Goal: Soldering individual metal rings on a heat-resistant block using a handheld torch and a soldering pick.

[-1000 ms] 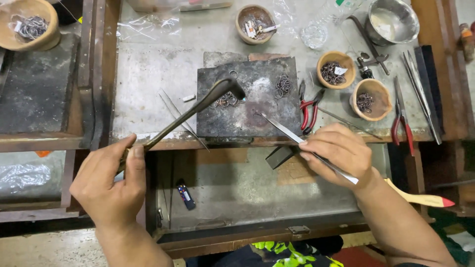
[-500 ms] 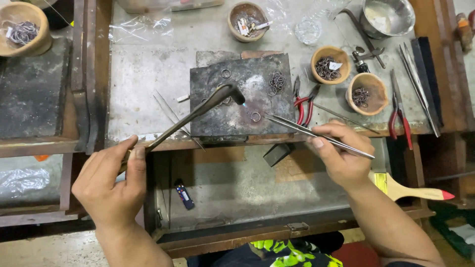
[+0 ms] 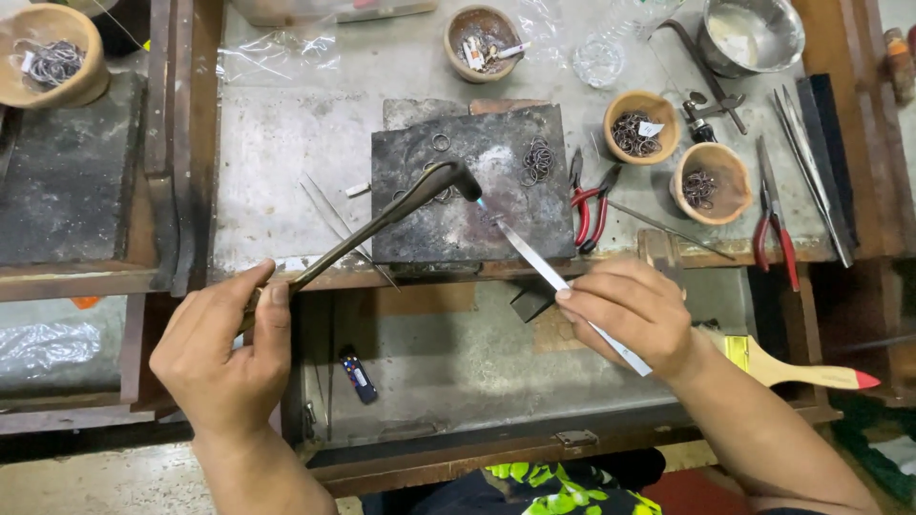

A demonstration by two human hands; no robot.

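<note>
The left hand (image 3: 224, 358) is closed around a torch (image 3: 382, 217), hiding its grip; the bent nozzle rests over the charred soldering block (image 3: 472, 186) mid-bench. The right hand (image 3: 625, 315), fingers pinched, holds long tweezers (image 3: 539, 262) angled toward the nozzle tip. What lies there is too small to tell. Wire rings (image 3: 537, 160) sit near the block's right edge.

A worn grey workbench (image 3: 286, 181) carries a dark charred slab (image 3: 458, 219) at its middle. Around it lie wooden bowls of rings (image 3: 639, 124), red-handled pliers (image 3: 592, 205), a steel bowl (image 3: 754, 33) and long tweezers (image 3: 811, 162).
</note>
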